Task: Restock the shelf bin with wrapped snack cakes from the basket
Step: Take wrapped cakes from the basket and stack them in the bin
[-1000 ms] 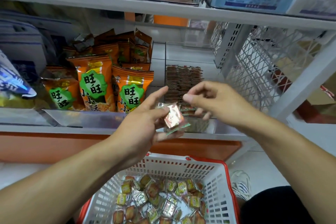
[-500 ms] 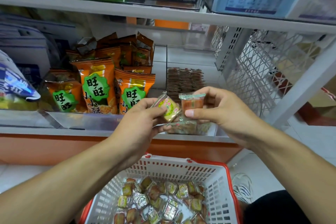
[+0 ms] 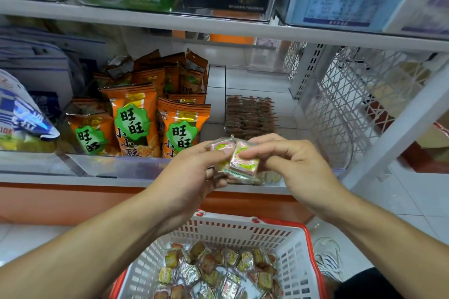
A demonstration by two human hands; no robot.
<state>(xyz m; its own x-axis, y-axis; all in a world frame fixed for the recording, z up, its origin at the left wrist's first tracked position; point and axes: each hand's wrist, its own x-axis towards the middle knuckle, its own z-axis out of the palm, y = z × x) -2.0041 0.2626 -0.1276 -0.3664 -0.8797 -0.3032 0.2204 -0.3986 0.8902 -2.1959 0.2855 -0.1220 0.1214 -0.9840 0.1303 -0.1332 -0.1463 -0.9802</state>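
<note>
Fingers (image 3: pixel 252 153) of the right hand (image 3: pixel 298 172) were seen curled and pinched on the top edge of a wrapped snack cake (image 3: pixel 245 161), while the fingertips and thumb of the left hand (image 3: pixel 192 172) were pressed against a second wrapped cake (image 3: pixel 222 148) just beside it, so that the two packets were held touching, side by side, between both hands. More wrapper was visible beneath them in the left palm, though how many pieces were gathered there could not be told. Both hands were held at about the height of the shelf's front lip, and the clear shelf bin (image 3: pixel 279 178) lay directly beyond and slightly below the fingers, its front wall partly hidden behind the right hand. A few loose cakes could be made out low at the front of that bin, and a stack of dark packets (image 3: pixel 250 114) was standing further back in the same lane. The coming move was judged to turn on this relation: the bin lay forward of the cakes and a little to the right, nearer the right hand, so a short reach forward over the front wall would be called for. To the left, orange snack bags (image 3: pixel 136 119) were standing in the neighbouring lane, well apart from the path. Below the forearms, the white basket (image 3: pixel 243 228) with its red rim was seen holding many more wrapped cakes.
</note>
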